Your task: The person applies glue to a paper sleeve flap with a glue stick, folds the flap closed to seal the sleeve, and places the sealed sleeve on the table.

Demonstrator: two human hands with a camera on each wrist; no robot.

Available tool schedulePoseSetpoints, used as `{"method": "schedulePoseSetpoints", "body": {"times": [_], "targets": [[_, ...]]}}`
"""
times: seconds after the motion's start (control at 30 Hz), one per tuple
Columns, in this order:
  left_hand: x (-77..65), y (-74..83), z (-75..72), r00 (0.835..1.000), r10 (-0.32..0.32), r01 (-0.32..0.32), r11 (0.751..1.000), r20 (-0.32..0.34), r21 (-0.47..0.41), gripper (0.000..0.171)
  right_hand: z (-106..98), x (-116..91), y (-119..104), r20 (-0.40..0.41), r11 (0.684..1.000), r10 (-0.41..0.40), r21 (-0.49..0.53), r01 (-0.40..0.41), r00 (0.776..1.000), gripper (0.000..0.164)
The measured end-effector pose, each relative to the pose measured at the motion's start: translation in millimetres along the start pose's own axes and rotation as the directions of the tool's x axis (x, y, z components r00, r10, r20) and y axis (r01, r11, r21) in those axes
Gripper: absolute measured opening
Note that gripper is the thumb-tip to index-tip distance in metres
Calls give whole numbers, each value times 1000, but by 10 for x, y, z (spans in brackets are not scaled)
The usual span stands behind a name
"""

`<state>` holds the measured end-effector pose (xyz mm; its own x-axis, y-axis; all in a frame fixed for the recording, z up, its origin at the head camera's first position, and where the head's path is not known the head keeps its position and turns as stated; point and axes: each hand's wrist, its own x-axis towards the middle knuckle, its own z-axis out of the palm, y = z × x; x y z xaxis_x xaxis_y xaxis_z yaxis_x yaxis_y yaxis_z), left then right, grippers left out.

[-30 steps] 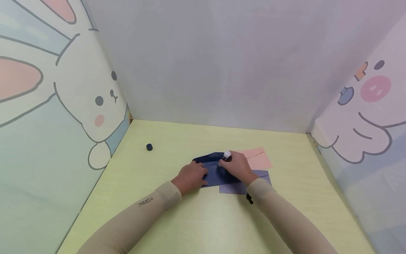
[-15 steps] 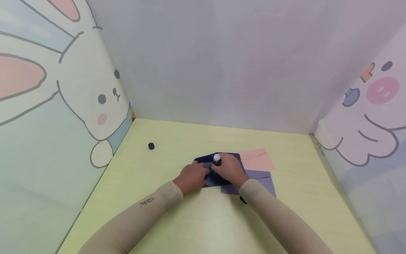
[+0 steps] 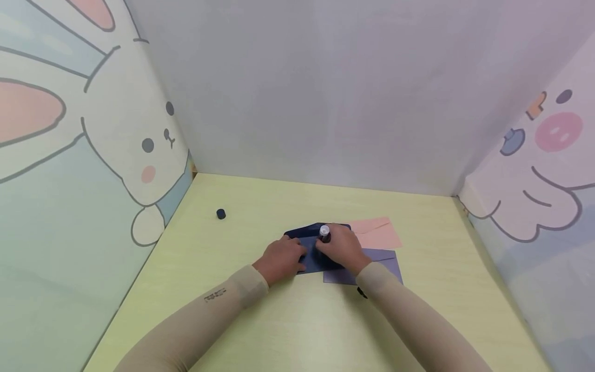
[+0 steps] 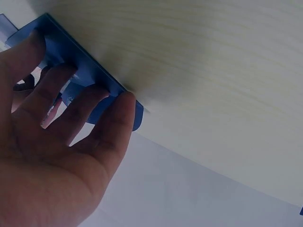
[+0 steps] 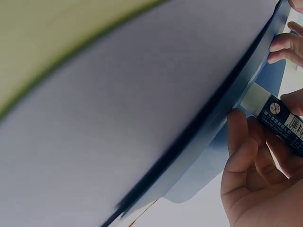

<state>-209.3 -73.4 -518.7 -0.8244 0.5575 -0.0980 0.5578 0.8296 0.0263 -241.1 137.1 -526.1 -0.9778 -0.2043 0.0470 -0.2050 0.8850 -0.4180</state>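
A navy blue envelope [image 3: 312, 259] lies on the table with its flap opened away from me. My left hand [image 3: 280, 258] rests on its left end, fingers spread and fingertips pressing the paper near the edge, as the left wrist view shows. In my right hand [image 3: 345, 249] a glue stick [image 3: 324, 233] is pinched between thumb and fingers. It stands nearly upright, white base up. The right wrist view shows the dark label of the glue stick [image 5: 283, 120] and its whitish end against the envelope [image 5: 199, 163]. My right hand hides part of the envelope's right half.
A purple envelope [image 3: 338, 277] lies partly under the navy one at the front right. Behind it is a pink envelope [image 3: 377, 236]. A small dark cap [image 3: 221, 214] stands at the back left. Walls enclose the table [image 3: 260, 330] at the back and both sides.
My right hand with the glue stick has moved left across the envelope, then a little back to the right. The left hand stays in place on the envelope.
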Motion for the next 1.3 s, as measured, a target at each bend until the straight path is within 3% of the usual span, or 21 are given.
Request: {"method": "schedulePoseSetpoints", "body": {"times": [0.27, 0.63, 0.8, 0.93, 1.07, 1.3], "targets": [[-33, -9, -25, 1000, 13, -13, 1000, -9, 5, 37, -77, -41, 159, -20, 998, 59, 2, -59, 998, 26], [-30, 3, -25, 1000, 9, -9, 1000, 14, 4, 38, -80, -69, 227, -58, 999, 49, 4, -49, 997, 26], [-19, 4, -22, 1000, 1, -1, 1000, 8, 1, 39, -117, -97, 303, -92, 991, 72, 120, -60, 993, 24], [0, 22, -8, 1000, -11, 10, 1000, -18, -29, 43, -222, -193, 383, -108, 959, 113, 271, -81, 988, 23], [17, 75, 9, 997, -68, 65, 995, -38, -75, 57, -328, -376, 436, -138, 910, 162, 404, -94, 977, 20], [119, 67, -70, 979, -178, 173, 984, -102, -48, 76, -448, -748, 493, -181, 840, 213, 535, -85, 960, 18]]}}
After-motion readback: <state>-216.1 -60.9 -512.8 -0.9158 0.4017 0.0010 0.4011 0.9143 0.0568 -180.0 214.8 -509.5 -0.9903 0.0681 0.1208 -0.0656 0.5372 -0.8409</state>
